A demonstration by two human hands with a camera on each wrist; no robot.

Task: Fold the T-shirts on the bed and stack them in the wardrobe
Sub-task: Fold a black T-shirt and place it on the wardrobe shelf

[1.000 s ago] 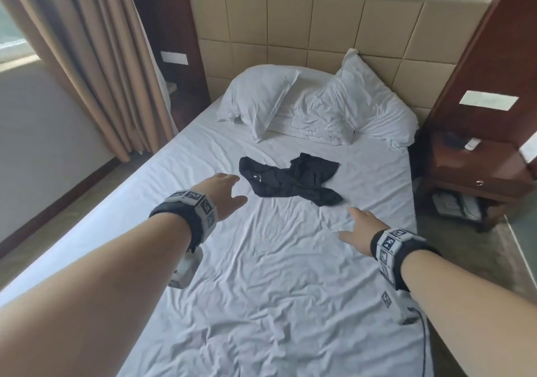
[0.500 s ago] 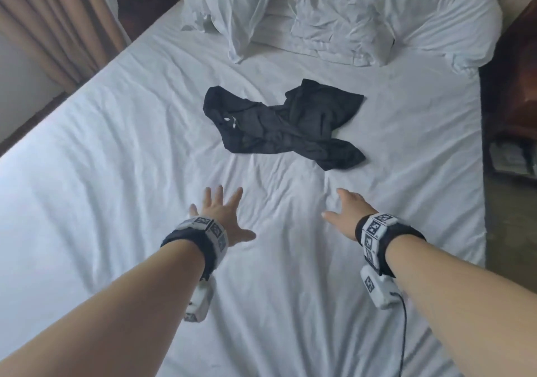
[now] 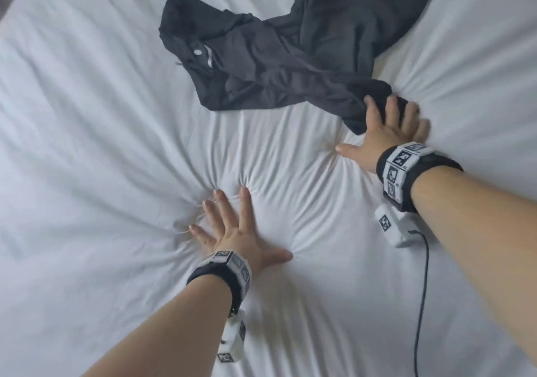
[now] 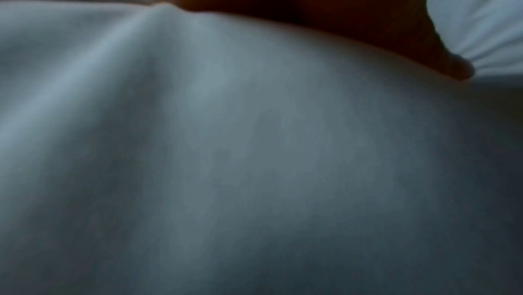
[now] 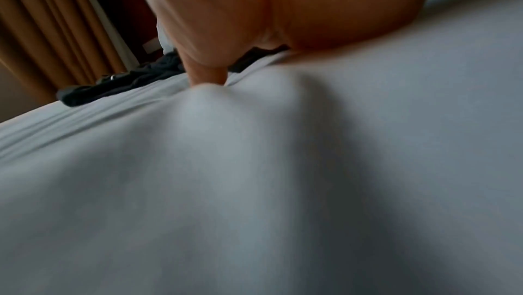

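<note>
T-shirt: I see it crumpled, black — long way runs left to right across the bed.
Left hand: flat, fingers spread wide.
Right hand: fingers straight — pressing shirt's near corner.

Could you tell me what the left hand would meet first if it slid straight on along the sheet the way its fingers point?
Probably only the white sheet at first. The left hand lies flat with its fingers aimed up and slightly left, so further on it would likely reach the near edge of the black T-shirt.
</note>
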